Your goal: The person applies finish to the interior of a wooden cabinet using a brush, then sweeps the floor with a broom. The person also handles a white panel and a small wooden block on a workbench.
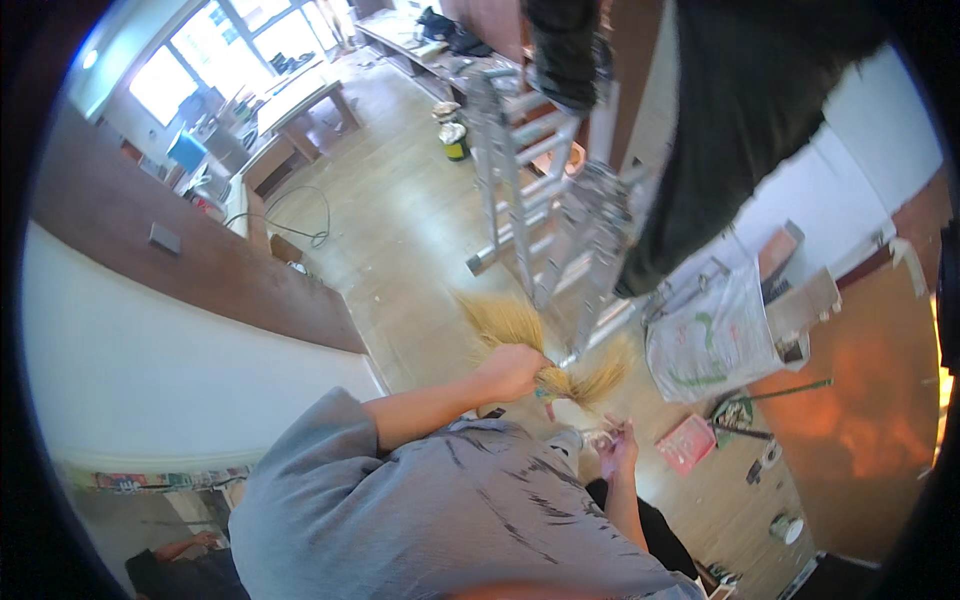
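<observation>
Straw (505, 322), held.
Left hand (512, 371): grip clamped on it; right hand (620, 448): nearby, grip cannot be told.

1. Far-left windows (212, 45) are blown out by daylight.
2. Soft glare is spread across the floor (395, 225).
3. An orange glow is reflected in the right-hand panel (850, 420).
4. Edges are bent, corners blackened.

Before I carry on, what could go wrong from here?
The yellow bristles gripped in the left hand appear close to the metal ladder, so they might snag on it. The pink dustpan lies on the floor to the right of the right hand and could be stepped on. Farther off, a dark cable loops over the floor, a possible trip hazard.
</observation>
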The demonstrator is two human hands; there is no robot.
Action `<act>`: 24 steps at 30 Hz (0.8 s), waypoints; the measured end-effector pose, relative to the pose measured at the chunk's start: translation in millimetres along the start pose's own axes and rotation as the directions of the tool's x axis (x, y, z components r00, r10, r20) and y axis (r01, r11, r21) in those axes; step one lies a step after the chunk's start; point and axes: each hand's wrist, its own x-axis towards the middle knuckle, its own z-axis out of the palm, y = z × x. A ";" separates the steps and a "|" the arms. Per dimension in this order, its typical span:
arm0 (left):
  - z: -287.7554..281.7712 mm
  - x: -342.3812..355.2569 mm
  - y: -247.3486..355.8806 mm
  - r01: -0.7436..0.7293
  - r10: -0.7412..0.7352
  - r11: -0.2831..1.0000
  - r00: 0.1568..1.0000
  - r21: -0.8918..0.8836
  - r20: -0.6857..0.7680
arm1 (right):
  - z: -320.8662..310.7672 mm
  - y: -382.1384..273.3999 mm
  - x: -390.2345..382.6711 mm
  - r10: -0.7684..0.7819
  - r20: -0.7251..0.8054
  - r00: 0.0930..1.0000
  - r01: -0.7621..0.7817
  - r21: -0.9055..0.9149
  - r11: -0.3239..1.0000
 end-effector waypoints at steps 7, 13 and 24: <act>-176.4 -127.2 -67.7 -0.022 -0.030 0.988 0.943 -0.153 -0.332 | 187.4 63.7 70.9 -0.059 0.424 0.904 0.416 -0.837 0.354; -272.8 -198.4 -124.8 -0.216 -0.049 0.909 0.795 -0.356 -0.605 | 366.2 104.2 114.4 -0.324 0.597 0.734 0.634 -0.773 0.013; -366.0 -189.9 -311.7 0.021 -0.417 0.878 0.526 -0.479 -0.741 | 485.6 75.8 217.3 -0.007 0.584 0.812 0.580 -0.808 -0.099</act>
